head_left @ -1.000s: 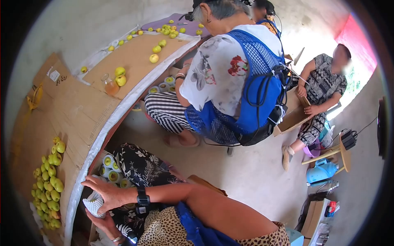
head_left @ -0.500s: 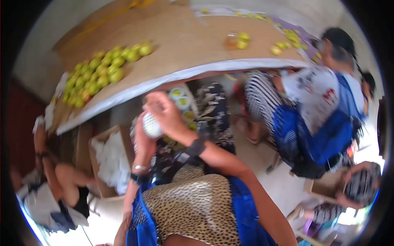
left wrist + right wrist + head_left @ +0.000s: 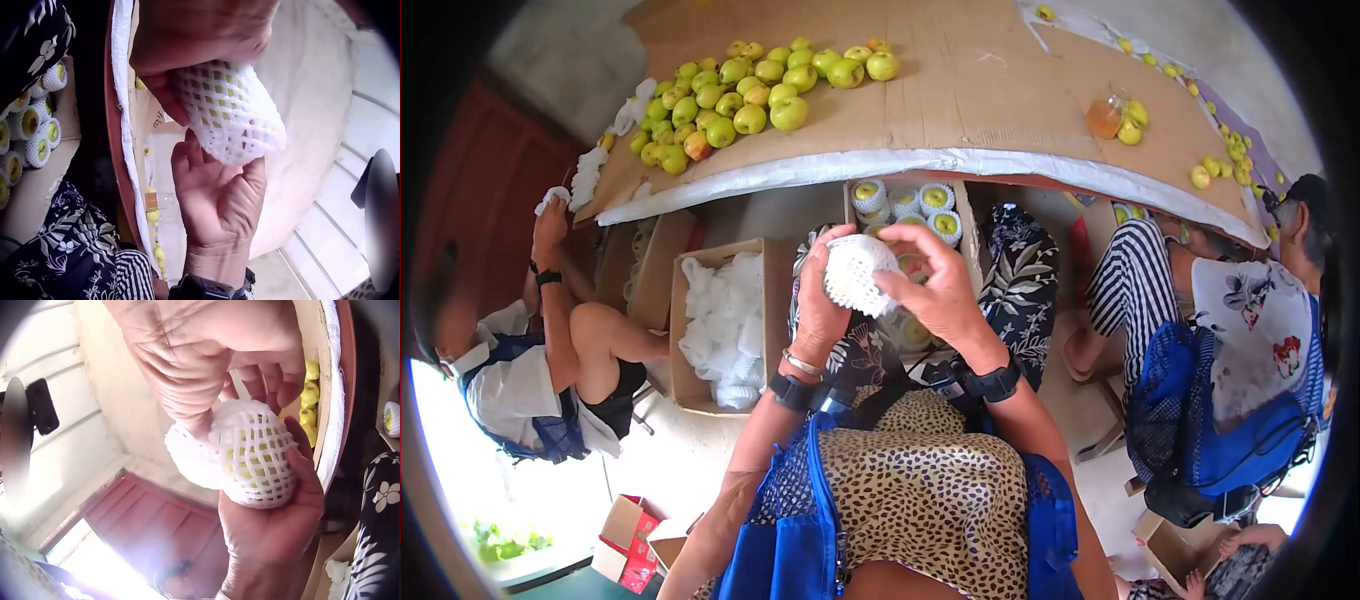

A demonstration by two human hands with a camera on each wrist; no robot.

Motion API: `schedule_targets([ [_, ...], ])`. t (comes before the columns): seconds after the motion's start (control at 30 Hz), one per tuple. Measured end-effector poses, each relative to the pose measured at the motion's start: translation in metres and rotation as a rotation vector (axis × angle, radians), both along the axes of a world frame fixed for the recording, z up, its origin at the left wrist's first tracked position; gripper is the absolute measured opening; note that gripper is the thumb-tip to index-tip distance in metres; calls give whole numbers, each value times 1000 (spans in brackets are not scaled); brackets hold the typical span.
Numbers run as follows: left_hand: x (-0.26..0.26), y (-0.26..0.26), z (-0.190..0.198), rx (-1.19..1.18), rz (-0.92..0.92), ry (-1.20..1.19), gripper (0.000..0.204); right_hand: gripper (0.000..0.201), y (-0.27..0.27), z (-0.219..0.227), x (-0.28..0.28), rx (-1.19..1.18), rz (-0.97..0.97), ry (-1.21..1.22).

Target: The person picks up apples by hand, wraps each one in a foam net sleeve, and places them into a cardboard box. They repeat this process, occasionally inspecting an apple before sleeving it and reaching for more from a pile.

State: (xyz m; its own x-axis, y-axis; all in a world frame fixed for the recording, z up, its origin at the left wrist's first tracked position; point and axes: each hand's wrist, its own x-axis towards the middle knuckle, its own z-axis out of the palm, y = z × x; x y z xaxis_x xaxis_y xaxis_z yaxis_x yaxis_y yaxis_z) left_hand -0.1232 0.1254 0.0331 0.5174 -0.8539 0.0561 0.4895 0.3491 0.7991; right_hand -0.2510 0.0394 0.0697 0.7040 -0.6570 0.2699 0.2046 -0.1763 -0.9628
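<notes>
A green apple in a white foam net (image 3: 860,275) is held in front of my body, above the lap. My left hand (image 3: 818,300) cups it from the side, the fingers curved around the net. From the other side, my right hand (image 3: 940,290) grips the net's loose end, its thumb pressed on the foam. Green skin shows through the mesh of the foam net (image 3: 259,462) in the right wrist view. In the left wrist view my right hand (image 3: 219,200) has its thumb and fingers at the net's end. Beneath the hands, netted apples (image 3: 940,222) sit in a carton.
A carton of white foam nets (image 3: 725,325) stands at the left of my legs. Loose green apples (image 3: 750,95) are piled on the cardboard-covered table (image 3: 960,110). A jar of amber liquid (image 3: 1105,118) stands further right. People sit on either side.
The head view has swung from the right round to face the table. My hands, around the netted apple, now appear mid-view; the right hand's fingers have shifted on the net.
</notes>
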Motion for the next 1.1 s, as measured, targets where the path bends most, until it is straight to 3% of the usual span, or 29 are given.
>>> schedule_targets([
  [0.1, 6, 1, 0, 66, 5, -53, 41, 44, -4, -5, -3, -215, 16, 3],
  [0.23, 11, -1, -13, 144, -15, -55, 40, 49, -10, -6, -6, -262, -12, 171],
  [0.27, 10, 0, -16, 157, -23, -49, 40, 38, -9, -13, -4, -324, -120, 114],
  [0.37, 1, -5, -23, 220, 3, 54, 38, 23, -12, -34, -5, -330, -236, 101],
  [0.4, -2, -7, -25, 250, 20, 84, 37, 11, -13, -40, -3, -195, -251, 79],
  [0.47, -5, -8, -29, 263, 67, 262, 34, 11, -14, -46, -4, -95, -286, 45],
  [0.53, -4, -11, -36, 308, 47, 272, 34, 13, -17, -52, -5, -90, -325, 36],
  [0.67, 0, -12, -46, 399, 40, 206, 33, 16, -27, -66, -10, 109, -237, 164],
  [0.77, -2, -8, -44, 458, 11, 146, 34, 19, -36, -70, -13, -22, -300, 41],
  [0.8, 0, -8, -50, 462, 5, 115, 35, 21, -42, -75, -15, -195, -241, 108],
  [0.93, 0, -14, -59, 424, -31, 82, 34, 25, -41, -89, -16, -119, -20, 239],
  [1.0, -3, -17, -49, 452, -25, 132, 23, 30, -44, -91, -17, -109, 19, 208],
  [1.1, -2, -19, -63, 425, -8, 108, 26, 38, -45, -95, -11, -61, 69, 137],
])
